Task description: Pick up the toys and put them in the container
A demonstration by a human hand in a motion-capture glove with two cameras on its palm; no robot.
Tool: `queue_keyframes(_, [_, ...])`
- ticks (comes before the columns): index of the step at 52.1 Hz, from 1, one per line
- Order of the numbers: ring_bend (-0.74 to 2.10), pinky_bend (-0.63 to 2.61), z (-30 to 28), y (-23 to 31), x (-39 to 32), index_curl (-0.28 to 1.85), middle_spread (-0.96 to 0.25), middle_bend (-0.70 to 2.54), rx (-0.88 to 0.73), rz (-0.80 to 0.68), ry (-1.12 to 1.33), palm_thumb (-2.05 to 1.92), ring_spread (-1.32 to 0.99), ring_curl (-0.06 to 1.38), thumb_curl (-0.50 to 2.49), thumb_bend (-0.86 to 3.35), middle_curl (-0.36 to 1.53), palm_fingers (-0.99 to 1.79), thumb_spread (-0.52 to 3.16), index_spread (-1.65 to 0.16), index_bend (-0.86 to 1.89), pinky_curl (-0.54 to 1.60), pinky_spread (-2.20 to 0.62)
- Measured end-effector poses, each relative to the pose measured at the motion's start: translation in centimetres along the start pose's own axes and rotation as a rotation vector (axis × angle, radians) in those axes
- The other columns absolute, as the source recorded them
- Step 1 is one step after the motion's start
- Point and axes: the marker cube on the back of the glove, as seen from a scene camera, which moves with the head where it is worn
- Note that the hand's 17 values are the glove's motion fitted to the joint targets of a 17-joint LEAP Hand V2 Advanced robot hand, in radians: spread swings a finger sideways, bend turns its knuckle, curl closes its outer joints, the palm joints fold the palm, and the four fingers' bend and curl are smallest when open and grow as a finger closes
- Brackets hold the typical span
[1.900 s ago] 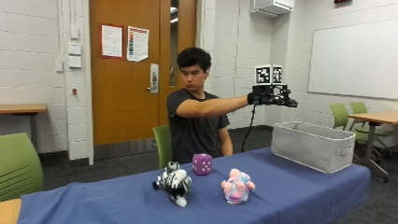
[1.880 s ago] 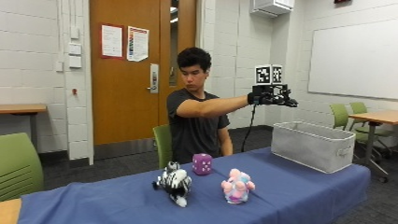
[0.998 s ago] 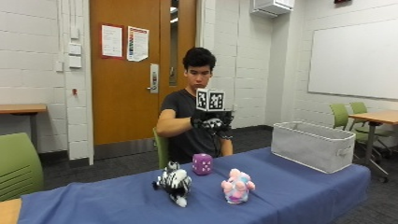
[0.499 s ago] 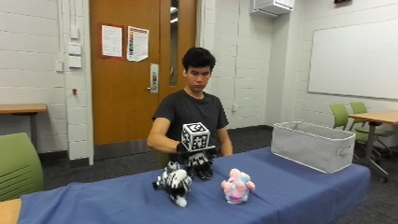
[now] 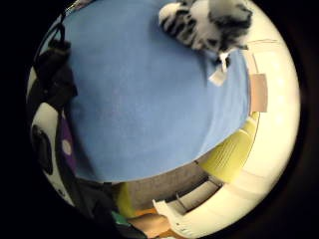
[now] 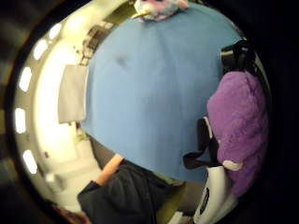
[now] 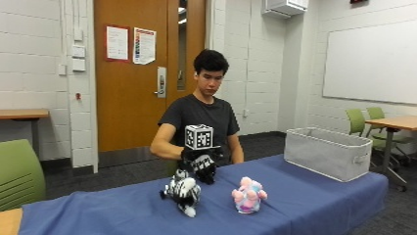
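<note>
i see my gloved right hand (image 7: 203, 165) low over the table (image 7: 312, 205), behind the zebra toy (image 7: 182, 190), fingers curling round the purple plush toy (image 6: 240, 126). it looks soft and light, so i'd take it around the body. the pink toy (image 7: 247, 195) sits nearby; the container (image 7: 329, 157) stands well apart.

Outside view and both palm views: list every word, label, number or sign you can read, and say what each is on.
No text is readable anywhere.
Two paper notices on the wooden door: print too small to read.
White tag on the zebra toy: nothing readable on it.
Grey container, whiteboard: no writing visible.
</note>
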Motion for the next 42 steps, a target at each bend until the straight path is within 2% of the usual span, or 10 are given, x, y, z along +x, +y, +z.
queue_keyframes(1, [0.29, 0.56, -0.3, -0.2, -0.1, 0.55, -0.17, 0.14, 0.024, 0.0, 0.016, 0.34, -0.45, 0.23, 0.27, 0.13, 0.26, 0.6, 1.26, -0.33, 0.67, 0.33, -0.27])
queue_keyframes(3, [0.43, 0.65, -1.0, -0.7, -0.2, 0.55, -0.19, 0.2, 0.069, 0.0, 0.036, 0.46, -0.48, 0.28, 0.31, 0.2, 0.28, 0.84, 1.29, -0.32, 0.6, 0.36, -0.32])
queue_keyframes(6, [0.59, 0.71, -2.0, -1.6, -0.6, 0.54, -0.24, 0.24, 0.1, -0.004, 0.04, 0.54, -0.51, 0.32, 0.36, 0.22, 0.29, 1.02, 1.23, -0.32, 0.44, 0.37, -0.37])
queue_keyframes(11, [0.82, 0.7, -3.6, -3.7, -1.4, 0.52, -0.3, 0.41, 0.122, -0.009, 0.038, 0.63, -0.51, 0.41, 0.44, 0.24, 0.36, 1.16, 1.11, -0.32, 0.19, 0.38, -0.43])
queue_keyframes(15, [0.92, 0.7, -5.9, -5.3, -2.9, 0.49, -0.33, 0.55, 0.143, -0.024, 0.011, 0.66, -0.49, 0.46, 0.49, 0.23, 0.41, 1.22, 1.03, -0.32, 0.1, 0.38, -0.45])
queue_keyframes(30, [1.09, 0.71, -20.2, -13.5, -14.3, 0.53, -0.34, 0.91, 0.328, -0.166, 0.031, 0.58, -0.41, 0.52, 0.56, 0.1, 0.55, 1.36, 0.94, -0.31, 0.28, 0.39, -0.49])
queue_keyframes(42, [1.18, 0.71, -29.0, -14.7, -30.2, 0.64, -0.29, 1.06, 0.404, -0.343, 0.0, 0.48, -0.37, 0.53, 0.46, 0.05, 0.6, 1.4, 1.27, -0.29, 0.52, 0.39, -0.5])
